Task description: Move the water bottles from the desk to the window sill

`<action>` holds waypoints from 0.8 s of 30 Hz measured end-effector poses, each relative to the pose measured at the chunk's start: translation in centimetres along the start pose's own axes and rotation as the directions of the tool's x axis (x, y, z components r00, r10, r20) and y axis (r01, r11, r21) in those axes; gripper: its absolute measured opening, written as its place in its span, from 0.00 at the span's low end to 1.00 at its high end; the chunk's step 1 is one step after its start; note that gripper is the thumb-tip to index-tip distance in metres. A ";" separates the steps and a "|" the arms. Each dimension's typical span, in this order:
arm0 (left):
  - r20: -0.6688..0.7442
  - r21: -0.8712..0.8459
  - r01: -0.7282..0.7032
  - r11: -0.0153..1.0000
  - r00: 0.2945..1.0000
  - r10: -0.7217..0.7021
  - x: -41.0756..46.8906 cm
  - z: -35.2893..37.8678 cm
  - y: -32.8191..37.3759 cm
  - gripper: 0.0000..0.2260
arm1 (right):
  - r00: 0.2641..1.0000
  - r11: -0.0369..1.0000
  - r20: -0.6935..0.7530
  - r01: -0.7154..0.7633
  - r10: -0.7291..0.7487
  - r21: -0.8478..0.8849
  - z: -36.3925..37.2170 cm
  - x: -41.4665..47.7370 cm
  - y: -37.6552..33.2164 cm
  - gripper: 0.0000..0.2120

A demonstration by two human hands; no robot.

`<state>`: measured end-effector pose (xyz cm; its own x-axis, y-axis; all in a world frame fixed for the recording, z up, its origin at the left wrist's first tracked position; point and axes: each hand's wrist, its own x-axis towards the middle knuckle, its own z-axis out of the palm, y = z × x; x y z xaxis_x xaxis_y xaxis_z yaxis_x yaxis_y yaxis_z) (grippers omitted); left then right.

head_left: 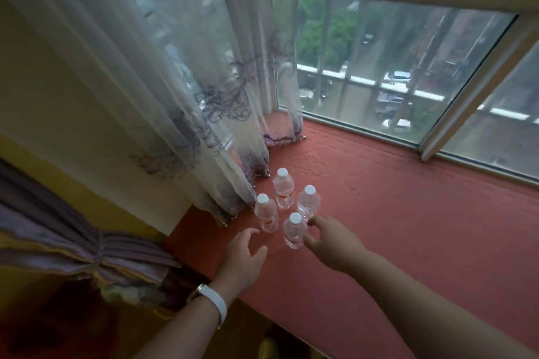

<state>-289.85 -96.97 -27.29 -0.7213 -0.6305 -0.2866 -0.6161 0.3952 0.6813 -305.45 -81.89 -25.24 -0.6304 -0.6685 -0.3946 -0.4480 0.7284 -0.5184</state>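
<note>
Several clear water bottles with white caps stand upright in a tight cluster on the red window sill (pixel 408 213), close to the curtain. The far bottle (pixel 283 188) and the left bottle (pixel 266 213) carry red labels. The right bottle (pixel 308 202) and the near bottle (pixel 294 230) look plain. My left hand (pixel 245 253) hovers just in front of the left bottle, fingers loosely spread, holding nothing. My right hand (pixel 329 237) is beside the near bottle, fingers relaxed and apart from it or barely touching; I cannot tell which.
A sheer embroidered curtain (pixel 175 81) hangs down to the sill just left of the bottles. A tied-back purple drape (pixel 73 242) sits at the lower left. The window glass (pixel 379 67) and its frame bound the sill's far side. The sill stretches to the right.
</note>
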 end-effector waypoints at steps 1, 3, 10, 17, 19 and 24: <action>-0.013 0.024 -0.021 0.999 1.000 0.021 -0.7 -0.6 0.8 0.16 | 1.000 0.999 0.002 0.024 -0.024 -0.035 -0.6 -0.7 -0.3 0.20; -0.054 0.061 -0.075 0.995 0.995 0.079 -2.0 -1.7 2.3 0.16 | 0.997 0.993 -0.006 0.077 -0.078 -0.090 -1.8 -2.0 -0.6 0.18; -0.054 0.462 -0.248 0.851 0.950 0.306 -5.9 -4.6 5.7 0.22 | 0.971 0.932 -0.031 0.220 -0.239 -0.289 -5.6 -6.2 -0.7 0.20; -0.069 0.531 -0.278 0.800 0.927 0.368 -8.9 -5.8 6.6 0.27 | 0.932 0.875 -0.093 0.291 -0.351 -0.386 -8.1 -9.5 -1.5 0.22; -0.069 0.510 -0.306 0.804 0.917 0.393 -9.4 -6.4 6.5 0.25 | 0.925 0.876 -0.126 0.287 -0.358 -0.387 -8.6 -10.5 -2.2 0.23; -0.104 0.432 -0.420 0.798 0.856 0.507 -10.2 -8.6 6.5 0.24 | 0.925 0.892 -0.199 0.228 -0.323 -0.390 -8.8 -13.2 -4.3 0.25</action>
<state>-283.76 -93.67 -14.13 -0.8966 -0.4087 0.1704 -0.3251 0.8688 0.3735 -300.71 -74.88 -11.12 -0.5645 -0.8241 -0.0464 -0.7907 0.5560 -0.2560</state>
